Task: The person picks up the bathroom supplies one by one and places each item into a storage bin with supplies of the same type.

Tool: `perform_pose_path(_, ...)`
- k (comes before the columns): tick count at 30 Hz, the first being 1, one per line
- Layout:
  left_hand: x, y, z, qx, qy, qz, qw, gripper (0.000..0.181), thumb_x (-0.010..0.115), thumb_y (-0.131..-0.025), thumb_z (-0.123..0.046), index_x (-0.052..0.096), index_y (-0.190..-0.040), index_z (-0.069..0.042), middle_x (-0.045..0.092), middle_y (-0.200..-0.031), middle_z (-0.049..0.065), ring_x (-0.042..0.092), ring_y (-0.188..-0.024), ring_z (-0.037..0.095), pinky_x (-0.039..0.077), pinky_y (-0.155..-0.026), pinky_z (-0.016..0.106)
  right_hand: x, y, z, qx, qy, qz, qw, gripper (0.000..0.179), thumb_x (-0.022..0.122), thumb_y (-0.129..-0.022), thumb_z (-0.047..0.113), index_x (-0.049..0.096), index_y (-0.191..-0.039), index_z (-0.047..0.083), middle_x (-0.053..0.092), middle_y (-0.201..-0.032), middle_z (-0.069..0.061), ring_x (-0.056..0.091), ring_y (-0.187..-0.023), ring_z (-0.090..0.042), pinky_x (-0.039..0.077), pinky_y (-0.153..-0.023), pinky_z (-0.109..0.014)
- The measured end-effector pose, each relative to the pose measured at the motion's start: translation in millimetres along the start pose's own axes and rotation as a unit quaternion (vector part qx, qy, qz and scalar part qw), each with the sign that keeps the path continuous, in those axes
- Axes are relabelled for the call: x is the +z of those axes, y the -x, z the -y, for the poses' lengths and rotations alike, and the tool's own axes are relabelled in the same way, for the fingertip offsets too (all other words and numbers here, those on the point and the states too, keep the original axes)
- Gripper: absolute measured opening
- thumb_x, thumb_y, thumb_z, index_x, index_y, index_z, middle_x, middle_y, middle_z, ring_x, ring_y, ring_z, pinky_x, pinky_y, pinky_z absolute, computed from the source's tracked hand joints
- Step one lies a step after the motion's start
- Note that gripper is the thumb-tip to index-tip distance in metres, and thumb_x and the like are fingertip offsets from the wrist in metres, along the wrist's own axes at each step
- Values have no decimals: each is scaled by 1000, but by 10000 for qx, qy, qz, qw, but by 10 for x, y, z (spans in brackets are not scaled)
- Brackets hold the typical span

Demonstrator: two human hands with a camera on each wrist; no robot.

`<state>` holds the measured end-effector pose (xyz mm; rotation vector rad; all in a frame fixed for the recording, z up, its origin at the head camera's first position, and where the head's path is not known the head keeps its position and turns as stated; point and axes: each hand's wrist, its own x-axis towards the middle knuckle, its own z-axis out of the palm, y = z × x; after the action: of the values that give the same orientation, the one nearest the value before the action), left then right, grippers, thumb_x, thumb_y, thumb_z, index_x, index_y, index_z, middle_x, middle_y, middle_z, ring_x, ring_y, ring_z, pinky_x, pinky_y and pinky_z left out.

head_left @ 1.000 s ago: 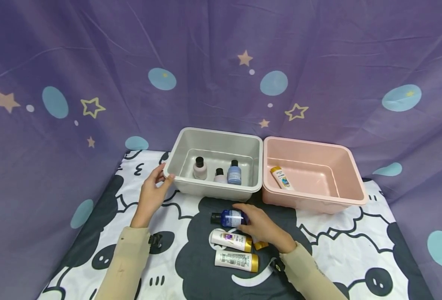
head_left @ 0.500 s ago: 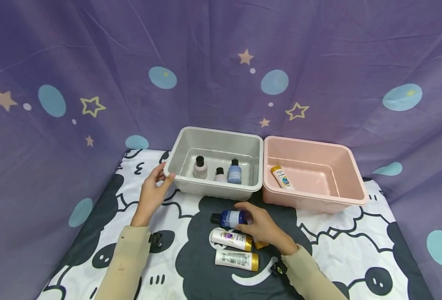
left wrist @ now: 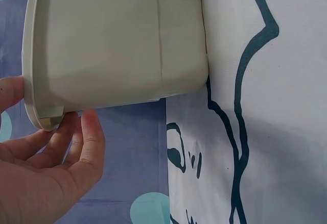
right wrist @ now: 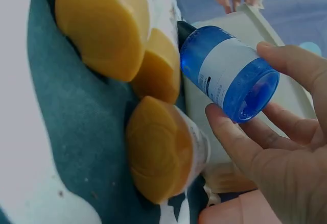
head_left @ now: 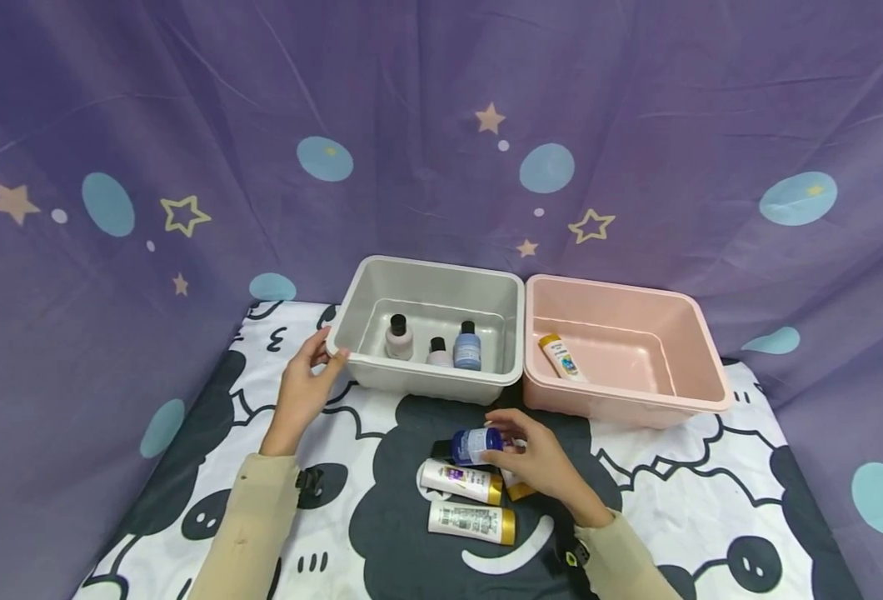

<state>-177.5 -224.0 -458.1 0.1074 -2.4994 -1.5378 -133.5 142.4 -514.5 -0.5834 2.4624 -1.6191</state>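
My right hand (head_left: 542,462) pinches a small blue bottle (head_left: 474,447) with a white label and a dark cap. In the right wrist view, thumb and fingers hold the bottle (right wrist: 219,63) near its base, tilted above the tubes. White tubes with gold caps lie just below it: one (head_left: 456,481), another (head_left: 467,522), and a third (head_left: 516,486) partly hidden by the hand. My left hand (head_left: 305,392) grips the near left corner of a grey bin (head_left: 419,379), its thumb at the rim and fingers against the outside, as the left wrist view shows.
Inside the grey bin are two pale bottles, one upright (head_left: 399,343) and one lower (head_left: 439,358), beside a light blue bottle (head_left: 467,352). A pink bin (head_left: 621,408) stands against its right side, holding one gold-capped tube (head_left: 561,358). A purple curtain (head_left: 426,125) hangs behind.
The blue bottle has been lifted slightly and moved a little right in the right hand, uncovering more of the third tube. The left hand stays at the bin corner.
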Motion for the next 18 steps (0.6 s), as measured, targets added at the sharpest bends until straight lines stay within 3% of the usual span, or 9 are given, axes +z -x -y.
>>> perform_pose_path(9, -2, 0, 2, -39, -7, 9, 10000, 63, 62, -101, -33, 39, -153, -3, 55, -139, 19, 54, -119, 31, 45, -96, 48, -173, 127, 245, -168, -1072, -164, 9940, 52, 82, -83, 8, 60, -130, 5, 62, -126, -20, 62, -111, -27, 56, -87, -39)
perform_pose_path(18, 2, 0, 7, -29, -11, 3, 10000, 64, 62, -101, -35, 39, -152, -3, 56, -138, 19, 54, -118, 31, 45, -93, 46, -432, 34, 605, -918, -1454, -293, 9847, 51, 74, -85, -9, 54, -132, -7, 60, -126, -26, 61, -112, -24, 54, -89, -34)
